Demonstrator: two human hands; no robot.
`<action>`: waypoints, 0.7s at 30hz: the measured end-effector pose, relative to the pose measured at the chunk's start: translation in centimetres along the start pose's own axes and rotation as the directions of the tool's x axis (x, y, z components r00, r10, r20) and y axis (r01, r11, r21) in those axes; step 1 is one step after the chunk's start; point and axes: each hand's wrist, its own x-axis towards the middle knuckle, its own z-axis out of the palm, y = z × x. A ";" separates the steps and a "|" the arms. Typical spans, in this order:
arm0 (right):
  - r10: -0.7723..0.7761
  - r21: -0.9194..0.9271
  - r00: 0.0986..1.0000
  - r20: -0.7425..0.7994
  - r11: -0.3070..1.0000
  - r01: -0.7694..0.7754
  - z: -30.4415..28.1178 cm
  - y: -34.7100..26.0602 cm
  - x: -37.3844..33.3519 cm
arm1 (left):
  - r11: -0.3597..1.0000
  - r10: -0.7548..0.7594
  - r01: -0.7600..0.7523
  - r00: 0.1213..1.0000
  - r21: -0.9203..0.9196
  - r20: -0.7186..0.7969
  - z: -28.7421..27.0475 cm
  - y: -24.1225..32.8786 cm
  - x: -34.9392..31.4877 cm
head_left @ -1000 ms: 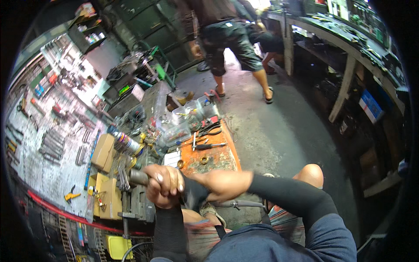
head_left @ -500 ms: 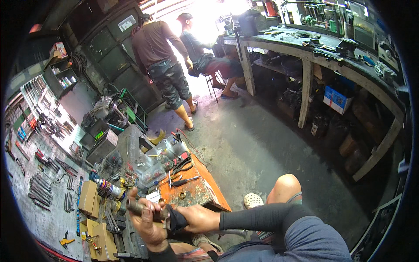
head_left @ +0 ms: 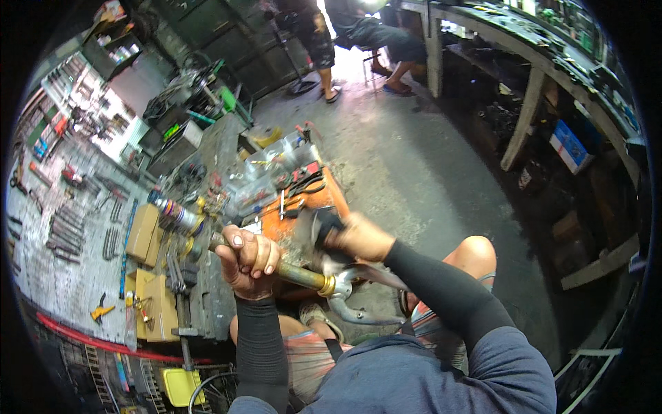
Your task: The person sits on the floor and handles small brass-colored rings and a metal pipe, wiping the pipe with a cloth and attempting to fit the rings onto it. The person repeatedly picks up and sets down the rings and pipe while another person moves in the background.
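The left hand (head_left: 249, 259) is wrapped tight around a brass-coloured pipe (head_left: 296, 274), held level over the knees. The right hand (head_left: 358, 236), blurred, grips a dark tool (head_left: 318, 228) just above the pipe. Beyond them lies an orange tray (head_left: 303, 207) with pliers; farther off, two people stand on the floor (head_left: 414, 159).

An orange tool tray (head_left: 324, 200) lies just above centre with black-handled pliers (head_left: 303, 185) on it. At ten o'clock of it sits a clear plastic box (head_left: 276, 162) of small parts. Cardboard boxes (head_left: 141, 231) rest at nine o'clock, beside a spray can (head_left: 172, 214) lying on its side. A wall board of hung tools (head_left: 62, 179) fills the far left. At twelve o'clock two people (head_left: 345, 34) are by a long counter (head_left: 545, 62), one possibly seated. A blue box (head_left: 571, 146) sits under it at two o'clock.
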 end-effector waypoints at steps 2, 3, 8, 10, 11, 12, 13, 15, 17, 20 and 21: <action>0.051 0.342 0.983 -0.176 0.940 0.013 -3.3 0.7 -0.6 | 0.998 0.037 -0.036 0.999 0.059 -0.015 0.5 1.1 -0.5; -0.056 0.177 0.995 -0.084 0.982 0.070 -4.1 0.4 -1.2 | 0.995 0.050 -0.047 0.998 0.093 -0.034 0.5 1.2 -0.6; -0.215 -0.707 0.963 0.165 0.654 0.268 5.7 -0.6 -3.4 | 0.984 0.067 -0.060 0.997 0.167 -0.036 1.4 -0.5 -0.4; -0.093 -0.587 0.950 0.299 0.767 0.259 5.3 -1.3 -3.2 | 0.988 -0.002 -0.010 0.997 0.156 0.081 2.0 -0.4 -0.4; -0.037 -0.519 0.928 0.370 0.820 0.240 4.9 -1.8 -3.3 | 0.991 -0.060 0.042 0.987 0.125 0.148 2.5 -0.4 -0.1; -0.007 -0.389 0.876 0.483 0.894 0.221 4.5 -2.7 -3.0 | 0.991 -0.114 0.095 0.970 0.098 0.215 2.9 -0.5 0.2; 0.027 -0.257 0.825 0.564 0.956 0.144 4.1 -2.0 -2.5 | 0.992 -0.120 0.124 0.968 -0.004 0.222 2.7 -1.0 0.4; 0.121 -0.126 0.721 0.682 0.991 -0.047 3.6 -0.7 -1.0 | 0.985 -0.096 0.124 0.971 -0.117 0.221 2.1 -0.9 0.4; 0.244 -0.160 0.744 0.622 0.970 -0.185 2.8 0.6 0.4 | 0.977 -0.076 0.114 0.975 -0.179 0.206 0.7 0.2 -0.3; 0.119 -0.295 0.952 0.282 0.955 -0.032 -1.4 6.1 1.9 | 0.972 -0.002 0.048 0.980 -0.231 0.197 1.0 1.6 -0.2; 0.162 -0.048 0.978 0.133 0.986 -0.157 -3.1 7.5 1.3 | 0.974 0.004 0.037 0.983 -0.222 0.181 0.7 1.9 -0.4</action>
